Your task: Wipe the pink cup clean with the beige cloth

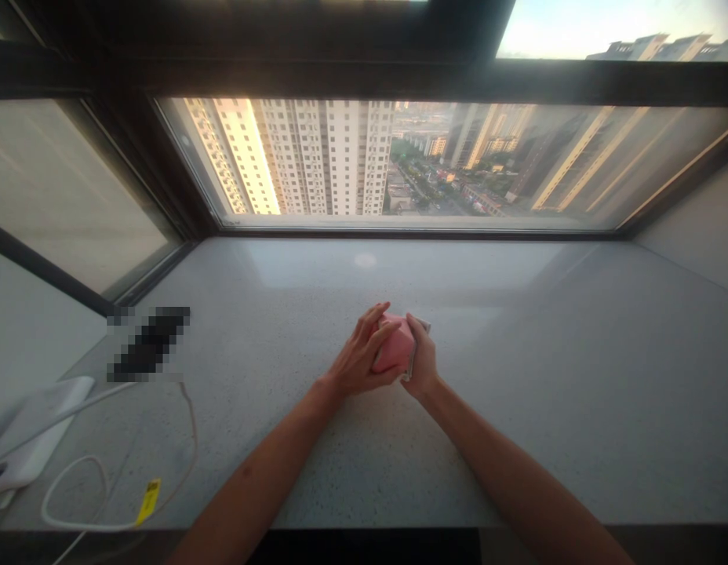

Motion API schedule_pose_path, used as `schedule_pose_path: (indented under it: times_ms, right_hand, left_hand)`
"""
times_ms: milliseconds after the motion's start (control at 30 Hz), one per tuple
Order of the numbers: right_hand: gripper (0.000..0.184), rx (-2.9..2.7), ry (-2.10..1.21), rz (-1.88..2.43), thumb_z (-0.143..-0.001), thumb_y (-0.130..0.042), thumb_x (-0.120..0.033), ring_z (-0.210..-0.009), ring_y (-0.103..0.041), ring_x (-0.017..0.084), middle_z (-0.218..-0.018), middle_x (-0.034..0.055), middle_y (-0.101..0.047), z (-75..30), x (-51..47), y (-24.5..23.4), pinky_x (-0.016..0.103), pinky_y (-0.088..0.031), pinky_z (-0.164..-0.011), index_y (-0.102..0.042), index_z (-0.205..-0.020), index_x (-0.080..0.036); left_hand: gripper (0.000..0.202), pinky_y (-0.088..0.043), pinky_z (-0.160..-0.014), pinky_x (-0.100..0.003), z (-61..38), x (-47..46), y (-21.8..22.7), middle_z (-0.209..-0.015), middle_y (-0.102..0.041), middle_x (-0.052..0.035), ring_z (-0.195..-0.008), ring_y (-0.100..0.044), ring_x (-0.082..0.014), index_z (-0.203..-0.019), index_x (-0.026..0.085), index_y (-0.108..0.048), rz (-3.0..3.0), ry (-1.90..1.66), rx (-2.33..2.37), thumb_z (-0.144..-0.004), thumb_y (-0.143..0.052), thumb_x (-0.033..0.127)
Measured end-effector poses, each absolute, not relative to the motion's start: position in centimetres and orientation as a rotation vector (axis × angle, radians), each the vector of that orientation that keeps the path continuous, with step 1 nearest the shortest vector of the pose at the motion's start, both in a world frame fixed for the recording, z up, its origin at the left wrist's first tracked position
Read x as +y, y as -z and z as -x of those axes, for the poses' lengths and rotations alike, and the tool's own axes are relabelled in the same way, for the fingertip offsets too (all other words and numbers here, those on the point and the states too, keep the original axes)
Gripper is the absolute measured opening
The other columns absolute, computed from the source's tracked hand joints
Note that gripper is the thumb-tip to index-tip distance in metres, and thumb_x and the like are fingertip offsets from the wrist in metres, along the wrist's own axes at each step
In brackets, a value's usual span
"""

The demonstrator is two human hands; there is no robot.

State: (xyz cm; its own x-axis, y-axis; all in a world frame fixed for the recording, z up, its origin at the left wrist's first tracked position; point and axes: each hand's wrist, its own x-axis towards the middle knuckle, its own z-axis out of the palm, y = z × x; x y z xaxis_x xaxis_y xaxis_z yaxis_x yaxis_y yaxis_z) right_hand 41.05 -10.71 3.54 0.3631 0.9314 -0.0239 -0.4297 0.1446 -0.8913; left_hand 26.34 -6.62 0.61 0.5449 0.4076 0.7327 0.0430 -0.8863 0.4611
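Pale stone sill (517, 408) under a wide window (317, 165), our left hand (358, 361) and right hand (421, 362) meeting near its middle.

Off to the left lie a white power bank (34, 431) and its white cable (105, 502). Between our hands sits a pink packet (394, 345), its long axis tilted from near left to far right. Our left fingers (379, 326) curl closed over its far side, while our right fingers (416, 337) press against its right side, so both hands grip it, the left hand lying along more of it.

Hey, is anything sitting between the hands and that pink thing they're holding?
Nothing visible does: the left hand and the right hand both touch the pink object directly.
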Motion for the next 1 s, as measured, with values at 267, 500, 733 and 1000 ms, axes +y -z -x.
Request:
schedule_pose_path:
  times_ms: [267, 500, 733, 1000]
  right_hand:
    - [0.052, -0.541, -1.027, 1.04, -0.078, -0.077, -0.071, -0.064, -0.053, 0.013, -0.073, -0.0052, -0.055, -40.3, -11.2, -3.0, 0.024, -0.051, -0.059, -0.053, -0.078, -0.025]
    - [0.055, -0.739, -0.984, 1.027, -0.088, -0.069, -0.074, -0.061, -0.043, 0.013, -0.069, -0.003, -0.05, -40.3, -11.9, -3.2, 0.025, -0.039, -0.052, -0.057, -0.073, -0.022]
    - [0.059, -0.903, -0.928, 1.046, -0.092, -0.063, -0.077, -0.062, -0.045, 0.014, -0.069, -0.0009, -0.053, -40.5, -12.4, -2.7, 0.027, -0.041, -0.055, -0.062, -0.075, -0.021]
    - [0.061, -1.171, -0.865, 1.041, -0.092, -0.069, -0.074, -0.053, -0.036, 0.011, -0.057, -0.0039, -0.046, -41.3, -12.8, -1.7, 0.026, -0.031, -0.049, -0.058, -0.065, -0.02]
  left_hand:
    - [0.085, -0.042, -0.122, -0.063, -26.4, -7.3, -0.4, -0.167, -0.034, -0.0213, -0.152, -0.041, -0.0407, -0.167, 0.033, -0.03, -2.335, -1.308, 0.444, -0.096, -0.073, 0.051]
    - [0.072, -0.037, -0.125, -0.062, -26.8, -8.0, -0.5, -0.165, -0.038, -0.0195, -0.154, -0.04, -0.0385, -0.164, 0.03, -0.034, -2.089, -1.338, 0.428, -0.102, -0.063, 0.053]
    - [0.064, -0.034, -0.128, -0.059, -27.1, -8.5, -0.5, -0.157, -0.048, -0.0153, -0.151, -0.044, -0.0366, -0.159, 0.028, -0.042, -1.835, -1.333, 0.433, -0.104, -0.059, 0.057]
    - [0.067, -0.052, -0.112, -0.052, -27.1, -8.9, -1.0, -0.147, -0.061, -0.0142, -0.126, -0.067, -0.0326, -0.156, 0.027, -0.044, -1.528, -1.187, 0.401, -0.103, -0.056, 0.066]
